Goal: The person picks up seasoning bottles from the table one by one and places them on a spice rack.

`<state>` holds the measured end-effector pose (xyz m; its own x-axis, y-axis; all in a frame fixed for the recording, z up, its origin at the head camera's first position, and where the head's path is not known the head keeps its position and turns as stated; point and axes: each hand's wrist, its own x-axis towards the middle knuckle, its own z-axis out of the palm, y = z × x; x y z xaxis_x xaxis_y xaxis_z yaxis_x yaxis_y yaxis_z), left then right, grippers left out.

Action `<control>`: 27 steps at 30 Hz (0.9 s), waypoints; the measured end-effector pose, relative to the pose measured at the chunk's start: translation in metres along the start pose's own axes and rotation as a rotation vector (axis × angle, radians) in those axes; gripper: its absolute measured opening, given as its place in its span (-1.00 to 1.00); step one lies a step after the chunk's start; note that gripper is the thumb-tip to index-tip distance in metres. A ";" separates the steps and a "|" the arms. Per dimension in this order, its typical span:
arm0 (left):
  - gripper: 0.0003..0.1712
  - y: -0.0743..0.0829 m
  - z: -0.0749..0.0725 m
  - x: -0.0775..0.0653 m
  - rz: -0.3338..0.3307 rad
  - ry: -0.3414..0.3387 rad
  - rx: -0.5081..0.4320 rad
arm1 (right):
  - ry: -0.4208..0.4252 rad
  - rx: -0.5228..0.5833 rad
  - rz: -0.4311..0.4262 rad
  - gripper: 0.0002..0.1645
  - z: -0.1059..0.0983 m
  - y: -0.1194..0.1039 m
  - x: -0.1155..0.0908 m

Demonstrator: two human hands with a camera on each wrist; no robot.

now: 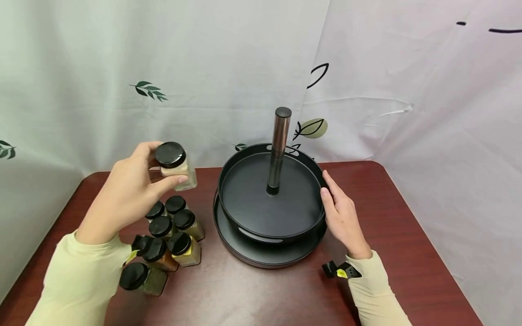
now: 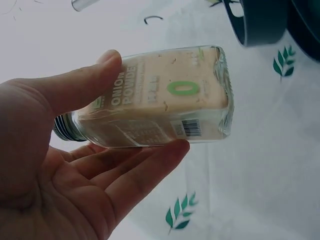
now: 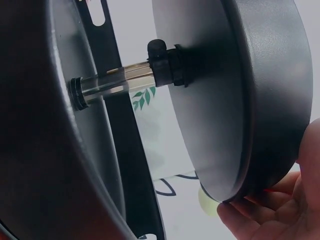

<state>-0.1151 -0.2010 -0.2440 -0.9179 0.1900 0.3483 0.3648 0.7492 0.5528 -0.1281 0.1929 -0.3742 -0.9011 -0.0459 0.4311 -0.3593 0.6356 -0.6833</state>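
My left hand (image 1: pixel 129 192) holds a square glass spice jar (image 1: pixel 179 174) with a black lid above the table, thumb on one side and fingers on the other. In the left wrist view the jar of onion powder (image 2: pixel 165 95) shows its label, pale powder and barcode. At the table's middle stands a black two-tier round tray stand (image 1: pixel 248 190) with a metal post (image 1: pixel 279 145). My right hand (image 1: pixel 342 216) rests against the side of its upper tray (image 3: pixel 277 100), fingertips at the tray's lower edge in the right wrist view.
Several black-lidded spice jars (image 1: pixel 184 219) stand clustered on the table's left, below my left hand. The lower tray (image 1: pixel 232 246) juts out toward the front under the upper one. A white leaf-print curtain (image 1: pixel 228 59) hangs behind the reddish-brown table (image 1: pixel 220 299).
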 end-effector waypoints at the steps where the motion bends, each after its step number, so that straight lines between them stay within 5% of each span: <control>1: -0.30 0.002 0.001 0.002 0.005 -0.004 -0.006 | 0.000 0.001 -0.001 -0.47 0.000 0.000 0.000; 27: -0.31 0.031 0.036 0.047 0.093 -0.084 -0.101 | 0.012 -0.005 -0.013 -0.47 -0.001 0.000 0.001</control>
<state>-0.1530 -0.1457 -0.2380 -0.8878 0.3110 0.3394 0.4587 0.6588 0.5963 -0.1287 0.1938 -0.3730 -0.8934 -0.0452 0.4470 -0.3698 0.6389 -0.6746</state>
